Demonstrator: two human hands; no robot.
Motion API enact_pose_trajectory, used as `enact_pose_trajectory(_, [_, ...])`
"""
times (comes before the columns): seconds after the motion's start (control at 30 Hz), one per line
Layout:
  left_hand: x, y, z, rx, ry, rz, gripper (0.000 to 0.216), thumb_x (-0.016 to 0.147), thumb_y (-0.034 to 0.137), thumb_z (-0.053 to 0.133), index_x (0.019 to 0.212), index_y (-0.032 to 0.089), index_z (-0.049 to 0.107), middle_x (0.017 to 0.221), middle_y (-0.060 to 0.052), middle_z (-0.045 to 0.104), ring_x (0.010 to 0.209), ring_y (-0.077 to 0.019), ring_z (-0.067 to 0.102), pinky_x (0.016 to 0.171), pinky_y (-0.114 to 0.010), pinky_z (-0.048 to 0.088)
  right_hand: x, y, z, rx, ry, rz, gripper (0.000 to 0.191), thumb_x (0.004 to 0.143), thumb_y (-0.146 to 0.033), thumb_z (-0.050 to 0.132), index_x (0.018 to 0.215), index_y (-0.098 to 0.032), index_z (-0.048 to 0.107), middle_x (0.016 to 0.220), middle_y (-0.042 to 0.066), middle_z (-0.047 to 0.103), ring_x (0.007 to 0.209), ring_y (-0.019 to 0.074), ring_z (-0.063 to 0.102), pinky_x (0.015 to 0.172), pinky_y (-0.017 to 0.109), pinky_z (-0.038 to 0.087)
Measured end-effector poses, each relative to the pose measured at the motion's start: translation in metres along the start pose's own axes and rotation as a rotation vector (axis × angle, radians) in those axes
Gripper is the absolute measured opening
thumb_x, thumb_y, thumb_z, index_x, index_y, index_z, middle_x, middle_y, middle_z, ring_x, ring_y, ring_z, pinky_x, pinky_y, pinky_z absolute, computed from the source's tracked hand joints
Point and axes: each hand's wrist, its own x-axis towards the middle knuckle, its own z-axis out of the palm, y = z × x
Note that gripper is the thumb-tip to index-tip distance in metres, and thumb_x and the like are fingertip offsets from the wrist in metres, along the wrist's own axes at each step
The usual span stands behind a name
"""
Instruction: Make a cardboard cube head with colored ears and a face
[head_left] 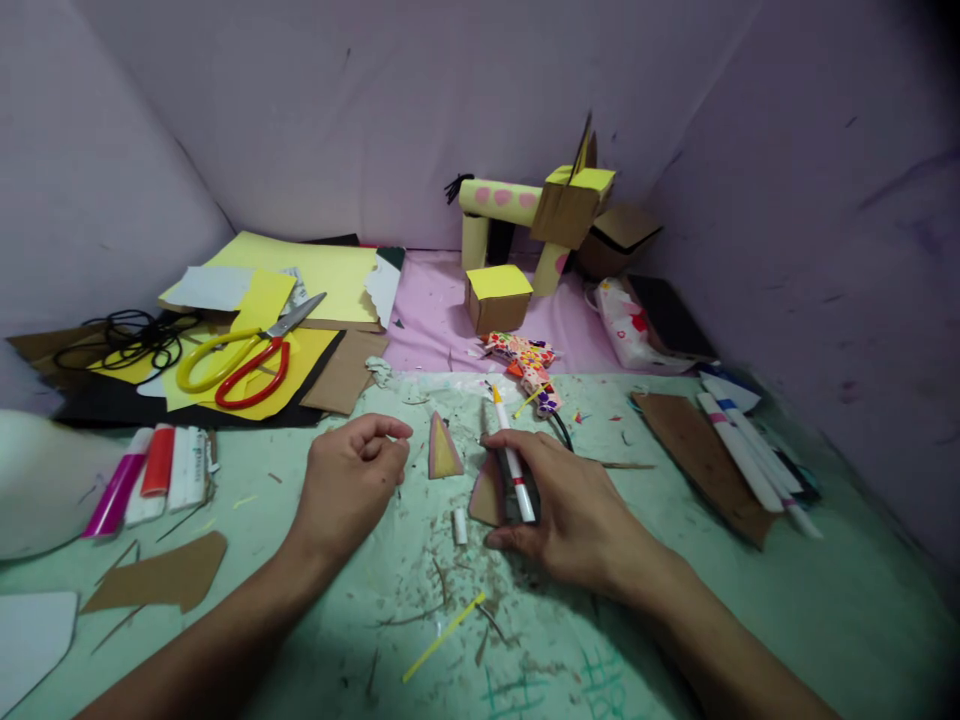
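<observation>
My left hand (354, 478) hovers over the green tabletop with its fingers loosely curled, and nothing shows in them. Just right of it lies a small cardboard triangle (445, 450) with a yellow centre and a pink border. My right hand (555, 490) is closed around a white marker (513, 462), its orange tip pointing away from me. A dark object (531, 500) beside the marker is partly covered by the fingers; I cannot tell its kind. Under that hand sits a second cardboard triangle (486, 498), partly hidden. A white marker cap (460, 526) stands near my right thumb.
Scissors (251, 360) with yellow and red handles rest on paper sheets at the left. A cardboard animal (525, 205) stands at the back behind a small box (499, 300). A patterned glue gun (529, 365) lies mid-table. Markers (739, 450) lie on the right.
</observation>
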Motion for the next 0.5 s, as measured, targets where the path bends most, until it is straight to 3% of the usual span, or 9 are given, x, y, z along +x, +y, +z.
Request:
enact_pose_trajectory(0.17, [-0.008, 0.003, 0.001, -0.149, -0.058, -0.002, 0.018, 0.069, 0.029, 0.063, 0.079, 0.014, 0.063, 0.042, 0.007, 0.049, 0.035, -0.0050, 0.036, 0.034, -0.015, 0.025, 0.000, 0.004, 0.003, 0.110, 0.120, -0.063, 0.069, 0.060, -0.022, 0.080, 0.120, -0.022, 0.047, 0.110, 0.010, 0.061, 0.097, 0.0301, 0.058, 0.081, 0.045, 0.045])
enact_pose_trajectory(0.27, [-0.012, 0.002, 0.002, -0.295, -0.266, -0.089, 0.023, 0.068, 0.032, 0.065, 0.079, 0.013, 0.065, 0.041, 0.007, 0.050, 0.032, -0.0029, 0.032, 0.032, -0.014, 0.021, -0.001, 0.005, 0.004, 0.313, 0.254, -0.156, 0.066, 0.065, -0.030, 0.077, 0.122, -0.023, 0.046, 0.110, 0.009, 0.059, 0.093, 0.0263, 0.058, 0.080, 0.041, 0.047])
enact_pose_trajectory(0.37, [-0.016, 0.000, 0.004, -0.324, -0.493, -0.171, 0.023, 0.067, 0.033, 0.065, 0.075, 0.011, 0.066, 0.041, 0.005, 0.053, 0.029, -0.0016, 0.031, 0.030, -0.013, 0.018, -0.001, 0.003, 0.006, 0.456, 0.300, -0.240, 0.066, 0.066, -0.036, 0.077, 0.123, -0.023, 0.046, 0.108, 0.008, 0.058, 0.089, 0.0237, 0.058, 0.077, 0.038, 0.048])
enact_pose_trajectory(0.5, [-0.018, 0.001, 0.006, -0.301, -0.597, -0.196, 0.019, 0.066, 0.031, 0.064, 0.064, 0.012, 0.065, 0.044, 0.001, 0.058, 0.028, -0.0013, 0.033, 0.029, -0.013, 0.018, -0.001, 0.001, 0.008, 0.440, 0.266, -0.263, 0.065, 0.065, -0.032, 0.078, 0.122, -0.024, 0.048, 0.108, 0.007, 0.060, 0.093, 0.0243, 0.059, 0.080, 0.038, 0.048])
